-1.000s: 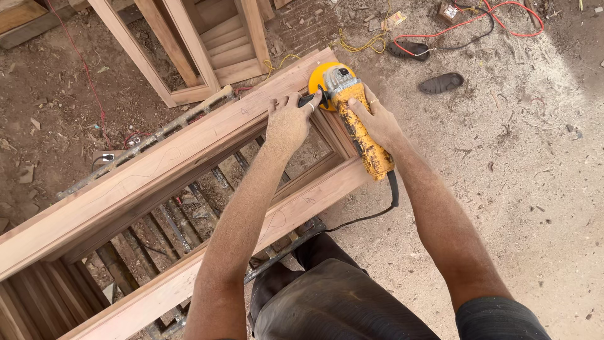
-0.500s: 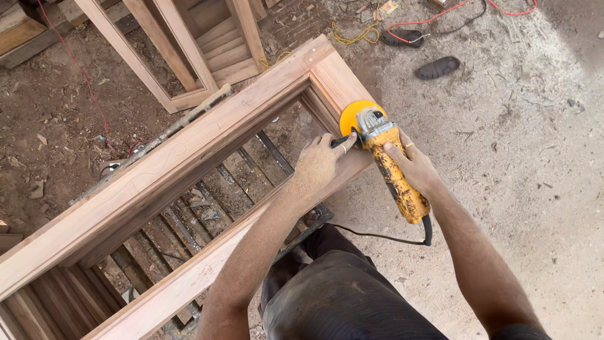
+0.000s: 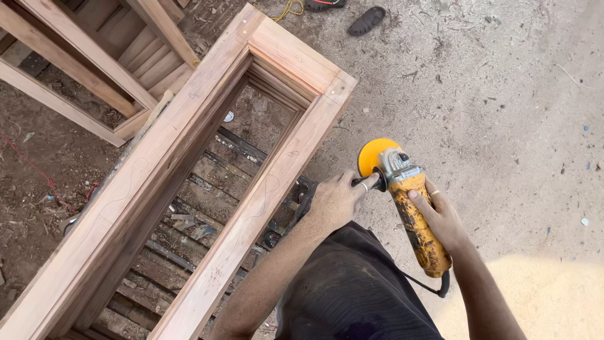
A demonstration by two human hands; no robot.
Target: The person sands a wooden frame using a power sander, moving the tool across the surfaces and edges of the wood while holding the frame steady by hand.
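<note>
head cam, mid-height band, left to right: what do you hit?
Long rectangular wooden frame → left hand on the black side handle → round yellow sanding disc → dusty yellow angle grinder body → right hand → sawdust-strewn ground.

Yellow angle grinder (image 3: 412,211), its body stained with brown grime, with a bright orange-yellow disc guard and a grey metal head. Reddish-tan wooden frame (image 3: 189,164) marked with thin pencil lines. Pale grey-beige dusty ground (image 3: 503,94), a light yellow sawdust heap (image 3: 553,296), a black sandal (image 3: 367,20), dark faintly striped shorts (image 3: 352,289)
</note>
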